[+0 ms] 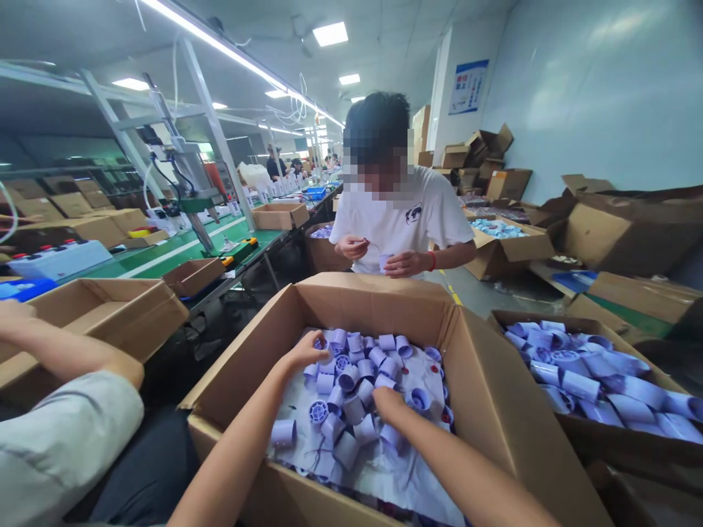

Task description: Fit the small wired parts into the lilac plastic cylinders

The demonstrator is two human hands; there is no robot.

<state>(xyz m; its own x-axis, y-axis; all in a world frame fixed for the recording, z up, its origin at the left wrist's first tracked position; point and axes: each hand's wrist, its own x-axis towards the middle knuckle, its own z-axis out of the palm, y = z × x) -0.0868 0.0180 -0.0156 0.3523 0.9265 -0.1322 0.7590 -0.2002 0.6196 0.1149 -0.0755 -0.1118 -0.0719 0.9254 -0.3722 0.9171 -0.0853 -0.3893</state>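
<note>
A large open cardboard box point(483, 395) stands in front of me, with many short purple plastic cylinders point(365, 369) loose on a white sheet point(378, 476) inside. Some cylinders show a spoked end. My left hand point(304, 351) is over the far left of the pile, its thumb and fingers curved around one purple cylinder point(323, 345). My right hand point(389, 404) reaches down into the middle of the pile, its back towards me. Its fingers are hidden, so whether it holds a cylinder does not show. Small red pieces point(405, 370) lie among the cylinders on the right.
Across the box a person point(395, 212) in a white shirt handles a purple cylinder and a thin wire. Another box of purple cylinders point(587, 366) stands right. Left are a co-worker's arm point(71, 351), an open carton point(110, 315) and a green conveyor line point(137, 263).
</note>
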